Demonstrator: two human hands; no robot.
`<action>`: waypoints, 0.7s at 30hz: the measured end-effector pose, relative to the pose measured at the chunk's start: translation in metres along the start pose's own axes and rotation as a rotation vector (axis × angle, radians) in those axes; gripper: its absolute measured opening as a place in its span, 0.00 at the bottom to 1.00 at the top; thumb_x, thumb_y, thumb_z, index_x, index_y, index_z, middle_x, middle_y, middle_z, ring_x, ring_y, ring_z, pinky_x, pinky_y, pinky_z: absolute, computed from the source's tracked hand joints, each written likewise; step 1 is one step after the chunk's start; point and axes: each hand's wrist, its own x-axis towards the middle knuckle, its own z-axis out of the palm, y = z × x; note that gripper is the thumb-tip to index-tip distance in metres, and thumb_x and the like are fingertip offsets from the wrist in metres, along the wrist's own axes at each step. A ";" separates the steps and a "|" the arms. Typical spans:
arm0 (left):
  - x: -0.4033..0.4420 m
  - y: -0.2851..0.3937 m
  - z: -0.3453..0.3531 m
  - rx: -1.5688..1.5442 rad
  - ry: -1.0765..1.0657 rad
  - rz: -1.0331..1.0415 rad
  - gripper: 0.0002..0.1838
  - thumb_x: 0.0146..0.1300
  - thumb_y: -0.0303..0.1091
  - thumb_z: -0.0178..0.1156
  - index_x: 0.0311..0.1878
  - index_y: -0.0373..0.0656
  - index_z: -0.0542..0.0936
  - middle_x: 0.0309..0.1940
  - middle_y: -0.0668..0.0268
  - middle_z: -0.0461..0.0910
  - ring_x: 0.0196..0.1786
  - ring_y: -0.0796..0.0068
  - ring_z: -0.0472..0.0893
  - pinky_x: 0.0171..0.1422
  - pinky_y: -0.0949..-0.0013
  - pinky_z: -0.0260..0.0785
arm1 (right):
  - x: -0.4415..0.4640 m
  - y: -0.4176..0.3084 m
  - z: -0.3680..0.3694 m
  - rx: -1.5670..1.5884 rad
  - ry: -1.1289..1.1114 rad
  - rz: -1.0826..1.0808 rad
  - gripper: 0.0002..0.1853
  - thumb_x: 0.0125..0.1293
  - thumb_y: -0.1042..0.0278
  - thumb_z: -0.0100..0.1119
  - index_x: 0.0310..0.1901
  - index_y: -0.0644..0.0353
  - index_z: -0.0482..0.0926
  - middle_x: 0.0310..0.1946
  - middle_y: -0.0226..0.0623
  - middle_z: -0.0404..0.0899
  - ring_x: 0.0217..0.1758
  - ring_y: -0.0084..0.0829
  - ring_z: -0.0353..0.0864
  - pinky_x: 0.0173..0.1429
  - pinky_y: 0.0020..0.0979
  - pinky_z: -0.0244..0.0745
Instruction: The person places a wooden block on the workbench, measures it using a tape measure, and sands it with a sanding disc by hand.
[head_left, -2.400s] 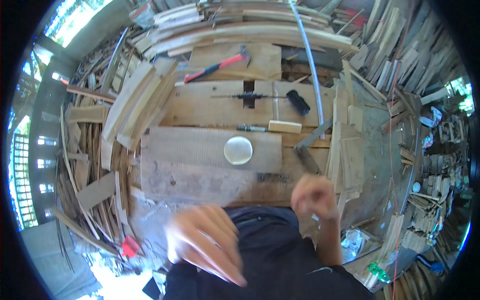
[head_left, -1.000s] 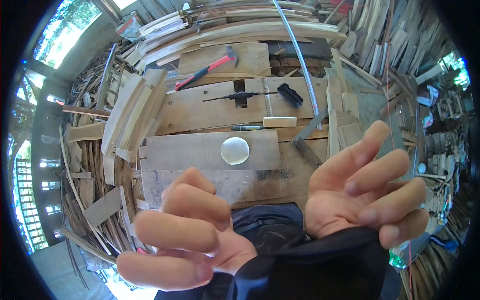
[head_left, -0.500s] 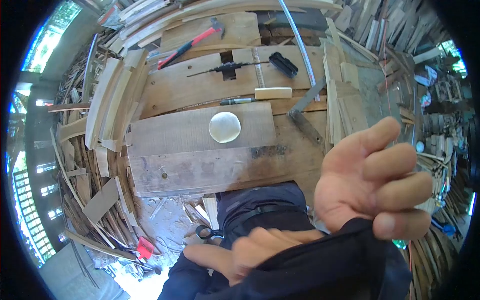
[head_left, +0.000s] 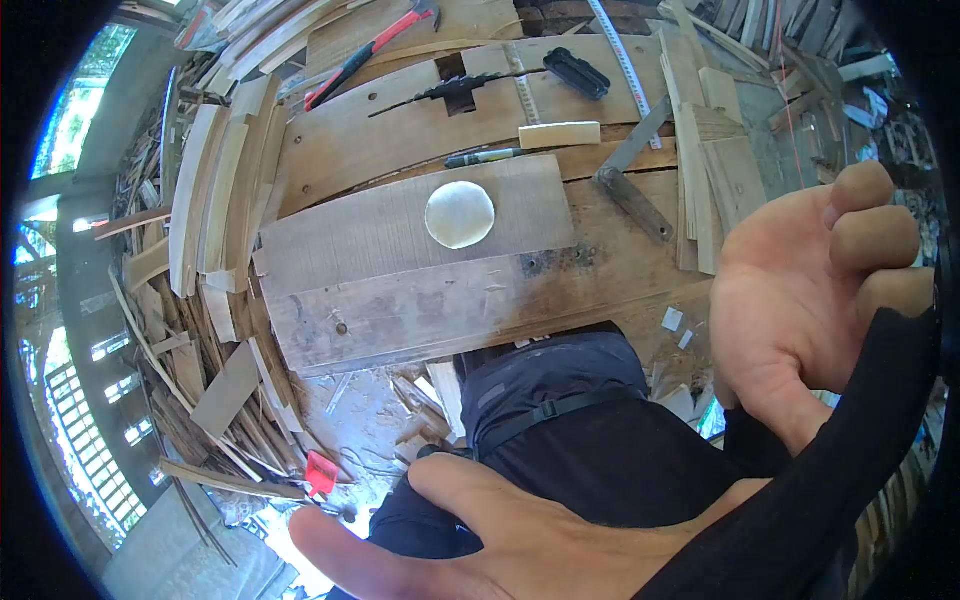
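My right grip (head_left: 775, 290), curled around nothing, has the hinged square (head_left: 612, 180) leftward, handle (head_left: 638, 208) slanting nearer; left grip (head_left: 545, 540) farther, hold unclear.

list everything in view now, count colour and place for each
Disc: 1, pearly white, on board
Board: 1, grey-brown, on bench
Bench: 1, brown, centre
Pen: 1, mostly dark, beyond board
Block: 1, cream, right of pen
Angle tool: 1, brown and grey, right of board
Black item: 1, black, beyond block
Dark strip: 1, black, across bench slot
Ruler: 1, white, upper right
Hammer: 1, red and black, upper left
Red item: 1, red, lower left
Wood pieces: uncountable, tan, around bench
Clothing: uncounted, dark, bottom
Hands: 2, bare, bottom and right
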 end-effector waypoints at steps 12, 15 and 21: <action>-0.008 0.003 -0.009 -0.057 -0.025 -0.024 0.23 0.68 0.53 0.57 0.40 0.39 0.79 0.37 0.55 0.80 0.41 0.59 0.83 0.44 0.57 0.60 | 0.014 0.007 -0.001 0.140 -0.594 -0.081 0.35 0.70 0.15 0.47 0.52 0.42 0.73 0.38 0.25 0.56 0.37 0.29 0.54 0.42 0.38 0.47; -0.008 0.005 -0.013 -0.060 -0.039 -0.030 0.24 0.68 0.55 0.56 0.42 0.38 0.79 0.38 0.54 0.80 0.42 0.58 0.83 0.45 0.55 0.60 | 0.015 0.007 0.010 0.028 -0.564 -0.042 0.33 0.72 0.17 0.48 0.44 0.44 0.71 0.37 0.25 0.57 0.38 0.30 0.55 0.43 0.39 0.48; -0.004 0.007 -0.024 -0.066 -0.057 -0.061 0.28 0.67 0.58 0.54 0.44 0.37 0.79 0.41 0.52 0.79 0.45 0.55 0.82 0.48 0.52 0.59 | 0.014 0.030 -0.005 0.157 -0.608 -0.173 0.29 0.74 0.25 0.49 0.39 0.46 0.70 0.37 0.27 0.58 0.38 0.31 0.56 0.43 0.40 0.50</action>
